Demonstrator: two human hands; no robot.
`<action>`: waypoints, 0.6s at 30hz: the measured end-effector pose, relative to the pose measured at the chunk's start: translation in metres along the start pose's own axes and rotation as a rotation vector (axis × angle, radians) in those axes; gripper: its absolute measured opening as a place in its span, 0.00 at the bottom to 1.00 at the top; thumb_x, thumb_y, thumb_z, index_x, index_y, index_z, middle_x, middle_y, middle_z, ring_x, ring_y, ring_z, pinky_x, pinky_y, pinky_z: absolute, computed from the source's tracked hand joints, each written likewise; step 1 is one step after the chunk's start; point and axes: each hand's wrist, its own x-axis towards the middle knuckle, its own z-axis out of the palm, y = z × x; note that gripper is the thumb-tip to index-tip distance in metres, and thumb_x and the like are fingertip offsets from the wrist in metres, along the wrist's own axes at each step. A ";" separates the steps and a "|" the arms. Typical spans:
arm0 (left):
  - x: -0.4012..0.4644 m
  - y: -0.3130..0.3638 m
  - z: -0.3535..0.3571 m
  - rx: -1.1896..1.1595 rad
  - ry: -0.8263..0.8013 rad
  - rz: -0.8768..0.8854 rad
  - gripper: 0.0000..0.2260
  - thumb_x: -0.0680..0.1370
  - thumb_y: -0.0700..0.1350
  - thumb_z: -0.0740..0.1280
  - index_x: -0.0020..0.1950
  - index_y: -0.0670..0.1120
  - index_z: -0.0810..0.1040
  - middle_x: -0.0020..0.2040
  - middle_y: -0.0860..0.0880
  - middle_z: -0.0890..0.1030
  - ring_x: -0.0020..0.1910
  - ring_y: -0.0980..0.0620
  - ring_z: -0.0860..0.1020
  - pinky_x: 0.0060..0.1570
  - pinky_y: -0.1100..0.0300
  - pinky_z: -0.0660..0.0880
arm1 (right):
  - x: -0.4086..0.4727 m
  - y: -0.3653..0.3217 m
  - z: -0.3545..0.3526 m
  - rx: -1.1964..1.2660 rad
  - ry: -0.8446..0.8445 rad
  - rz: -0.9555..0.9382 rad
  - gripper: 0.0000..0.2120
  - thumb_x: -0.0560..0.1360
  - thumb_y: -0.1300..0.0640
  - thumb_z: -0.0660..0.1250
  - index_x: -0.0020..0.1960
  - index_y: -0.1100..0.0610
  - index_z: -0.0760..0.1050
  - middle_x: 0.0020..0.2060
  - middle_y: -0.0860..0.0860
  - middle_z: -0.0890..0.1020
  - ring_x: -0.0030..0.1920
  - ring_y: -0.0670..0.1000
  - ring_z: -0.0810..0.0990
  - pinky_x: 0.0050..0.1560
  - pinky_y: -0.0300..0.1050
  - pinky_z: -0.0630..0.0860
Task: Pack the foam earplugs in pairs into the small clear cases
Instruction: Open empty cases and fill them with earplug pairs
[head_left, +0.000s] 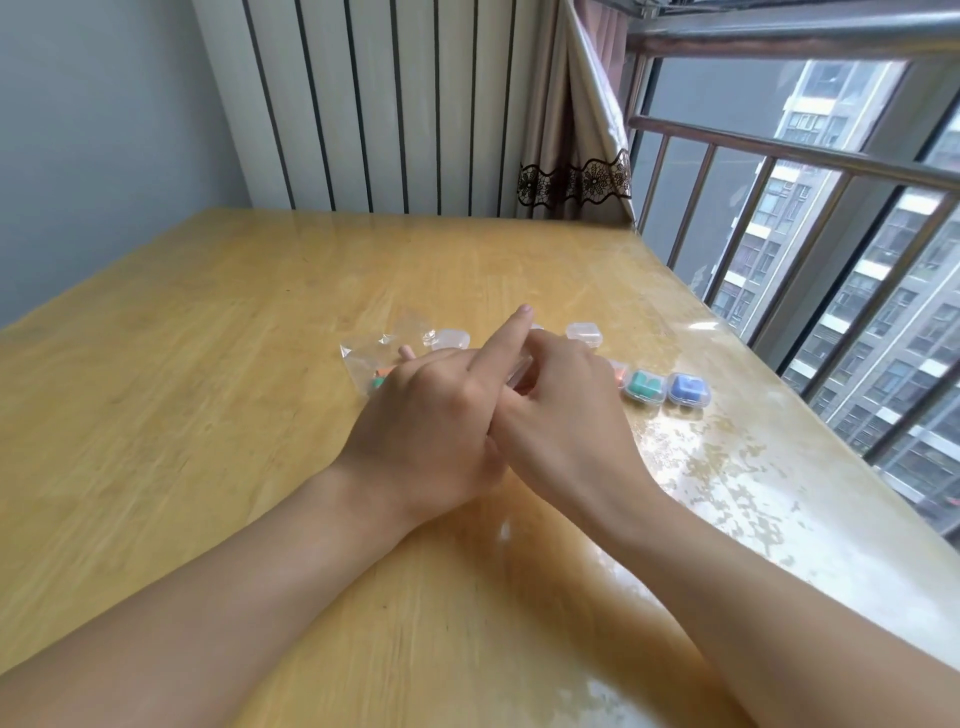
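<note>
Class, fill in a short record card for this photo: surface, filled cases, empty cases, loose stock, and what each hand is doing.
Surface: glossy wooden table beside a window
Filled cases: green-earplug case and blue-earplug case, side by side, right of the hands
Empty cases: clear case behind the hands
Loose stock: clear plastic bag, a few earplugs by it
Left hand: forefinger extended, meets the right hand
Right hand: curled; a clear item between the hands, grip hidden

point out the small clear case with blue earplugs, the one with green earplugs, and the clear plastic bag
small clear case with blue earplugs (688, 388), head view, lid top
small clear case with green earplugs (644, 386), head view, lid top
clear plastic bag (382, 345), head view, crinkled middle
</note>
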 end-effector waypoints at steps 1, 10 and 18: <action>0.000 0.000 0.001 -0.005 0.005 -0.018 0.34 0.63 0.38 0.74 0.69 0.37 0.75 0.36 0.46 0.84 0.33 0.44 0.82 0.32 0.56 0.79 | 0.001 0.000 0.003 0.009 -0.003 0.015 0.09 0.73 0.55 0.65 0.42 0.61 0.77 0.32 0.56 0.81 0.35 0.56 0.79 0.32 0.52 0.75; 0.001 -0.013 0.002 -0.346 0.033 -0.279 0.19 0.71 0.37 0.72 0.61 0.49 0.83 0.40 0.55 0.86 0.37 0.57 0.84 0.38 0.65 0.80 | 0.016 0.011 -0.002 0.144 -0.185 0.050 0.12 0.71 0.58 0.63 0.51 0.53 0.81 0.39 0.47 0.84 0.40 0.45 0.83 0.43 0.41 0.81; -0.007 -0.024 -0.006 -0.847 -0.053 -0.681 0.10 0.78 0.38 0.70 0.58 0.46 0.83 0.40 0.45 0.86 0.40 0.47 0.86 0.37 0.53 0.84 | 0.028 0.039 -0.024 0.180 -0.338 -0.010 0.16 0.79 0.60 0.64 0.66 0.53 0.79 0.39 0.46 0.82 0.32 0.42 0.74 0.38 0.38 0.70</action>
